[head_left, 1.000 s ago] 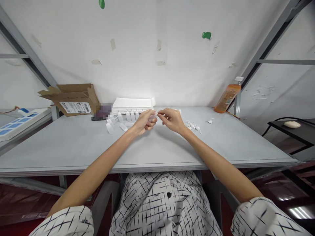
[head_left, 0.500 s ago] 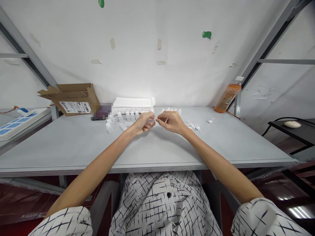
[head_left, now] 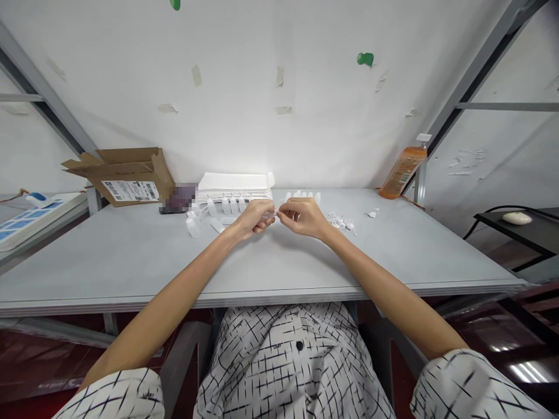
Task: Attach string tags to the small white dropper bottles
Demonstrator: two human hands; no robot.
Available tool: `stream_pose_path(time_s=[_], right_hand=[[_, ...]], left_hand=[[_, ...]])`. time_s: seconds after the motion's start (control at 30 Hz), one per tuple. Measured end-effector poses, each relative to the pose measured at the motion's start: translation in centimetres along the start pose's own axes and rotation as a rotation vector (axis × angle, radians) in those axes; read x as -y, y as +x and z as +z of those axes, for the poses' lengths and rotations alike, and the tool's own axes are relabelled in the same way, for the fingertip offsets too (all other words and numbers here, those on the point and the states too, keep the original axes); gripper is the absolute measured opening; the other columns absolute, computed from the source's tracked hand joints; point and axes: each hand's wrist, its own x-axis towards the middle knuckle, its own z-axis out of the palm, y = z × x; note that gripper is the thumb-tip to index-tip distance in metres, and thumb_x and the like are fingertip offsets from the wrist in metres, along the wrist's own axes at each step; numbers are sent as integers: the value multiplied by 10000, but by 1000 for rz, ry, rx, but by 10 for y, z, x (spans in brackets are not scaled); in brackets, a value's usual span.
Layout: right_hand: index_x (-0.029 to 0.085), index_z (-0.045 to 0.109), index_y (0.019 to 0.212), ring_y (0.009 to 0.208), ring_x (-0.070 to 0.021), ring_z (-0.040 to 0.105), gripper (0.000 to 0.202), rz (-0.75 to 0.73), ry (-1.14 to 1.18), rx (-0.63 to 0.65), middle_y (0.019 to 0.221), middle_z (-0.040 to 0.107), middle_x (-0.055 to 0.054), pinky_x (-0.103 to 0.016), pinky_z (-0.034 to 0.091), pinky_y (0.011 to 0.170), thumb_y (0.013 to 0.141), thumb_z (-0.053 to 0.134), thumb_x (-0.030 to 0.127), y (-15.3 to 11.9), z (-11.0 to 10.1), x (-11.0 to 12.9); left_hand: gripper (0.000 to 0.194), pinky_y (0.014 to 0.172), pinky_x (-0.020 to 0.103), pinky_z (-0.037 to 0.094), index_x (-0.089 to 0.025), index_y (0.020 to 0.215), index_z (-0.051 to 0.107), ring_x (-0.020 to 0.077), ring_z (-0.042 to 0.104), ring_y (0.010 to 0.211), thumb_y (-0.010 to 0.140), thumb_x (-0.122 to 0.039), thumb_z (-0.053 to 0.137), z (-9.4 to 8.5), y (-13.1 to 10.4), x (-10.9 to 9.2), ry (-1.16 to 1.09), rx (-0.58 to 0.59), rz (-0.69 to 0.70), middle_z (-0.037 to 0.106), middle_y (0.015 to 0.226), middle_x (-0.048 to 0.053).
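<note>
- Evidently, the left hand had its fingers clamped around a small translucent bottle, mostly hidden in that grip.
- Its long axis (what little showed) ran roughly sideways, toward the right hand.
- Right thumb and forefinger were nearly together, just beside the bottle's end; whether they pinched anything, I couldn't tell.
- Small white pieces lay right of those fingers.

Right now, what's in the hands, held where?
Left hand: translucent white plastic bottle, by its body. Right hand: pinched near its end; whether holding anything, can't tell.
</note>
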Motion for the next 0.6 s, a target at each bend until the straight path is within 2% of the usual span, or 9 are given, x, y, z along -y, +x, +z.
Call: stream_pose_path(time_s=[0.27, 0.6], right_hand=[[170, 608, 672, 510, -112, 506, 265, -48, -163, -6, 609, 595, -35, -247, 370, 526, 896, 504, 269, -3, 5, -4], [165, 634, 800, 520, -108, 532, 234, -13, -185, -85, 691, 618, -41, -249, 359, 524, 948, 479, 259, -2, 5, -1]], left_hand=[[195, 380, 160, 118, -200, 700, 409, 28, 222, 388, 717, -264, 592, 6, -4, -2, 80, -48, 55, 402, 514, -52], [225, 377, 143, 109, -176, 772, 523, 8, 204, 399, 763, -329, 687, 2, -4, -4, -38, 20, 85, 426, 579, -45]])
